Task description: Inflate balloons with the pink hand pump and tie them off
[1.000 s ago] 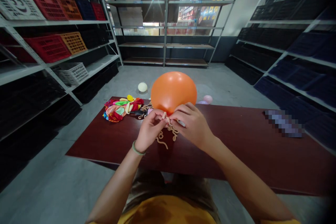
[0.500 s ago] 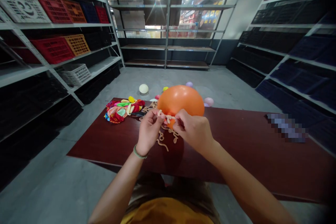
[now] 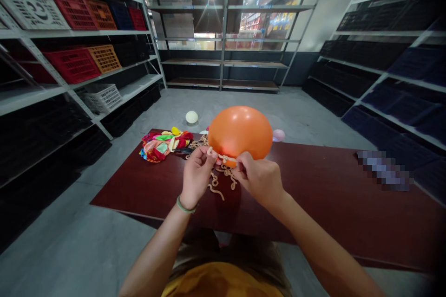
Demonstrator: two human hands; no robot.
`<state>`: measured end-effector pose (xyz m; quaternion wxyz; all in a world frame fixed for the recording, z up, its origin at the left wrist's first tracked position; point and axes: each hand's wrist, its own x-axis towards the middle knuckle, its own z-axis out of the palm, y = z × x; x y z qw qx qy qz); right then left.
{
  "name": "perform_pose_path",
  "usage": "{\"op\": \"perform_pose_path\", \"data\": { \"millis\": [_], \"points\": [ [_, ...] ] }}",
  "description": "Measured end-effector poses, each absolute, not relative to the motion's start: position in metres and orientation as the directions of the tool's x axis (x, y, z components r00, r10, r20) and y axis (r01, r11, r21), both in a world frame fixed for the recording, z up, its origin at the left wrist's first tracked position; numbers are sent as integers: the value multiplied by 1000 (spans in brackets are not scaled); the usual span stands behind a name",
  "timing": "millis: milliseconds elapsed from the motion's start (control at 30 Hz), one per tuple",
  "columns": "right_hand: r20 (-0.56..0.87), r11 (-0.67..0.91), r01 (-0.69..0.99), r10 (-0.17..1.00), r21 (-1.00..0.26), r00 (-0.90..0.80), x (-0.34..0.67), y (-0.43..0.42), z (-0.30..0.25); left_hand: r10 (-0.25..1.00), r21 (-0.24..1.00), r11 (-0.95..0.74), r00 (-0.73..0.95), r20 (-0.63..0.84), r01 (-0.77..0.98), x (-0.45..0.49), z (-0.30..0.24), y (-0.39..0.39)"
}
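Note:
An inflated orange balloon sits just beyond my hands, over the table. A beige string runs between my two hands in front of the balloon's lower side. My left hand, with a green band at its wrist, is closed in a pinch on one part of the string, near the balloon's neck. The other part is pinched by my right hand, its fingers curled. My fingers hide the neck itself. Below them, loose beige strings lie curled on the table.
The dark red table carries a pile of deflated balloons at left and a blurred-out item at right. A pale balloon rests on the floor beyond. Shelving with crates stands left, more racks right.
The balloon has risen slightly and now covers some small balloons behind it. My right hand has shifted a little away from the left, with more string showing between them.

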<state>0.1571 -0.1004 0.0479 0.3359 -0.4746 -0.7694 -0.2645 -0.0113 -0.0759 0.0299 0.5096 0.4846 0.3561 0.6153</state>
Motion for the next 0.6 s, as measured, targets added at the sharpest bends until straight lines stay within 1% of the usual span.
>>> {"op": "perform_pose_path", "data": {
  "millis": [200, 300, 367, 400, 433, 467, 500, 567, 600],
  "points": [
    [791, 378, 920, 530, 102, -305, 156, -97, 42, 974, 929, -218, -8, 226, -300, -9, 24, -74],
    [818, 380, 919, 494, 100, -294, 157, -95, 42, 972, 930, -211, 37, 232, -300, -6, 23, -75],
    [833, 409, 910, 477, 73, -281, 160, -95, 40, 966, 928, -224, 59, 251, -297, -4, 21, -75],
    [842, 435, 900, 470, 39, -263, 163, -95, 39, 963, 926, -235, 58, 263, -296, -4, 20, -75],
    [854, 465, 885, 470, -25, -223, 165, -94, 36, 961, 923, -245, 54, 273, -296, -4, 18, -74],
    [866, 497, 859, 476, -123, -151, 169, -94, 32, 959, 921, -254, 50, 280, -297, -5, 16, -73],
    [871, 530, 811, 488, -250, -51, 173, -92, 27, 957, 919, -258, 49, 285, -297, -5, 14, -72],
    [822, 573, 630, 532, -525, 202, 180, -85, 16, 955, 915, -265, 47, 292, -304, -6, 8, -69],
    [758, 572, 506, 565, -645, 328, 183, -80, 9, 955, 913, -264, 47, 292, -312, -6, 5, -67]
  ]
}}
